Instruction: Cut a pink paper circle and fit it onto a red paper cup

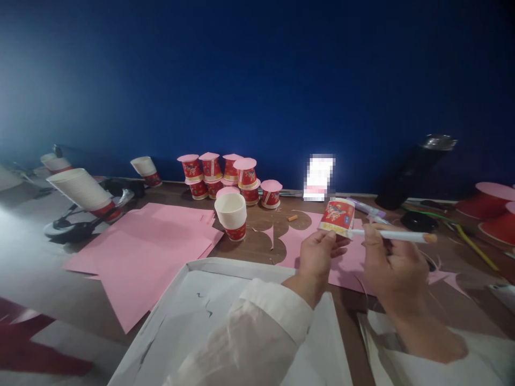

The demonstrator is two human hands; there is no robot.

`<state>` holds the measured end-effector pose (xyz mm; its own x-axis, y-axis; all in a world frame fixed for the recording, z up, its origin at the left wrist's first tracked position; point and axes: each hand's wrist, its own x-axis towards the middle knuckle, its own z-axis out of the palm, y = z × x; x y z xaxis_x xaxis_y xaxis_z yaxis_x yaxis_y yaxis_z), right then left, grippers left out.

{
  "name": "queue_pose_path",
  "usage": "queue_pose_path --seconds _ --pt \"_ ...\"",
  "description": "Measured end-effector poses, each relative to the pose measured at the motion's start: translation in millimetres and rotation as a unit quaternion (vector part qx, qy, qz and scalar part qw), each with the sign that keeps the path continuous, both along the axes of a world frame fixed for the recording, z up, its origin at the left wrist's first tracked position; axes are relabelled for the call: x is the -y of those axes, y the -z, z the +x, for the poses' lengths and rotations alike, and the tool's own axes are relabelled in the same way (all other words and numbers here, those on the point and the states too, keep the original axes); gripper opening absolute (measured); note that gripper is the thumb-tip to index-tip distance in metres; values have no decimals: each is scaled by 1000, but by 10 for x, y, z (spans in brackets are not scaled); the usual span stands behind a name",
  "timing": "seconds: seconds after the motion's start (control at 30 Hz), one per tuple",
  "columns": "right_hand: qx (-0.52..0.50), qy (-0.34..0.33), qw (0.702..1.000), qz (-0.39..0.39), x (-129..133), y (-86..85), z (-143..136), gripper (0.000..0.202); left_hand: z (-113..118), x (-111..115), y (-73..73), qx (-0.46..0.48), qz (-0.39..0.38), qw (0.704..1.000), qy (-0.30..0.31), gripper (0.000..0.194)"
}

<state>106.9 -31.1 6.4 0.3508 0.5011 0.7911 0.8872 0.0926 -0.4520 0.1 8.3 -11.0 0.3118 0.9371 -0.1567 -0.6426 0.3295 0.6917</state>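
My left hand [318, 256] grips a red patterned paper cup [338, 215] by its lower edge, over a pink sheet [298, 246] with curved cutouts. In my right hand [392, 262] is a white brush-like stick [402, 235], held level, its left tip at the cup's rim. A nested stack of paper cups [231, 215] stands to the left. Behind it, several red cups topped with pink discs [245, 170] are piled in two layers, and a single one [271, 194] stands beside them.
Large pink sheets [156, 252] lie at the left, near a tilted cup stack [82, 190]. A white tray [209, 305] is in front. A lit screen [319, 178] and a dark bottle [410, 171] stand against the blue wall [257, 80].
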Motion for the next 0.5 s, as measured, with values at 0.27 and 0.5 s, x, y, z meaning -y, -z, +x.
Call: queue_pose_path --seconds 0.27,0.5 --pt "5 -29 999 15 4 -14 -4 37 -7 11 -5 -2 -4 1000 -2 33" --pt "1 -9 1000 9 1 5 13 39 -22 22 -10 1 -5 1000 5 35"
